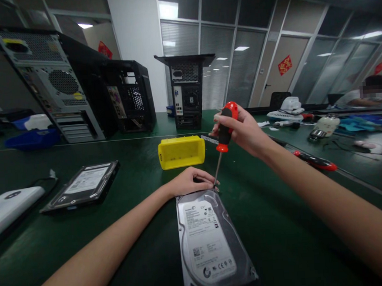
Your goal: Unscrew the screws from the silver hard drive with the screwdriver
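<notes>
A silver hard drive with a white label lies flat on the green table in front of me. My left hand grips its far end, fingers bent and fingertips close to the far right corner. In my right hand is a red and black screwdriver, held by the handle with the shaft slanting down. Its tip meets the drive's far right corner, beside my left fingertips; a screw there is too small to make out. Just beyond the left hand stands a yellow bin.
Another hard drive and a white device lie at left. Computer cases and a black tower stand behind. A second screwdriver lies at right, near a cream bottle. A person sits far right.
</notes>
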Action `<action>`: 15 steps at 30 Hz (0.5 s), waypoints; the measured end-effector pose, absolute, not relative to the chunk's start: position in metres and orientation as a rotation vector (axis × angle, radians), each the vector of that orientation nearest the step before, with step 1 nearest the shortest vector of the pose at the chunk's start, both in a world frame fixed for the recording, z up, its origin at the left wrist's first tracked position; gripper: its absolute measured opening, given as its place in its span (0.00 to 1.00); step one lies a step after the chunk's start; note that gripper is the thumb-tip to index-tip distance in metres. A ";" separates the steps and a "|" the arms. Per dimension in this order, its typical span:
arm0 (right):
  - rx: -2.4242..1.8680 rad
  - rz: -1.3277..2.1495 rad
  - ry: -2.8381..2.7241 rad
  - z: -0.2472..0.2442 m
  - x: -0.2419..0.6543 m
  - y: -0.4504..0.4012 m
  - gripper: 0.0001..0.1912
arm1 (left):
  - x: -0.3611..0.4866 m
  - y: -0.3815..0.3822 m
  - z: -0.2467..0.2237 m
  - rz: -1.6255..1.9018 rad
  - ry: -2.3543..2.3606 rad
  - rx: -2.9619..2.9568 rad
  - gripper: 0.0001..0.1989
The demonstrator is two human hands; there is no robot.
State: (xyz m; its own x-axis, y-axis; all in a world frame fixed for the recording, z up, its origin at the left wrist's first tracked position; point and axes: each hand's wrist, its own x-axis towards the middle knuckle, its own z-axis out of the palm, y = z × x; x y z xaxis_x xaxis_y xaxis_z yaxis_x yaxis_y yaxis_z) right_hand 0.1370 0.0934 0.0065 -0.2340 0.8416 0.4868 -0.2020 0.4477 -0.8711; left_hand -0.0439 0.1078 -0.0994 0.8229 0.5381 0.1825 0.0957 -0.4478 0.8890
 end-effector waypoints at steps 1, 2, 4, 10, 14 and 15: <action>-0.590 1.079 -1.510 0.008 0.137 0.096 0.22 | -0.044 0.108 -0.099 0.548 0.472 1.994 0.11; -0.587 1.079 -1.531 0.009 0.137 0.099 0.23 | -0.044 0.107 -0.098 0.548 0.474 1.995 0.11; -0.570 1.105 -1.585 0.012 0.137 0.103 0.24 | -0.044 0.107 -0.097 0.552 0.476 1.999 0.11; -0.538 1.222 -1.729 0.019 0.137 0.108 0.25 | -0.043 0.106 -0.095 0.528 0.442 1.990 0.12; -0.559 1.170 -1.748 0.016 0.141 0.110 0.24 | -0.044 0.108 -0.097 0.526 0.438 1.970 0.13; -0.564 1.144 -1.739 0.014 0.142 0.112 0.23 | -0.044 0.108 -0.097 0.525 0.442 1.964 0.14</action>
State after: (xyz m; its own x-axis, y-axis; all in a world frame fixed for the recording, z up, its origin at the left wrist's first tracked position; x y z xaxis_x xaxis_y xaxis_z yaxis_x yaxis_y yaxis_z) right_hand 0.1417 0.1117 0.0141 -0.4467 0.7692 0.4569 -0.1146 0.4573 -0.8819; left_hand -0.0440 0.1078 -0.0975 0.8381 0.5187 0.1688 0.0781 -0.4205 0.9039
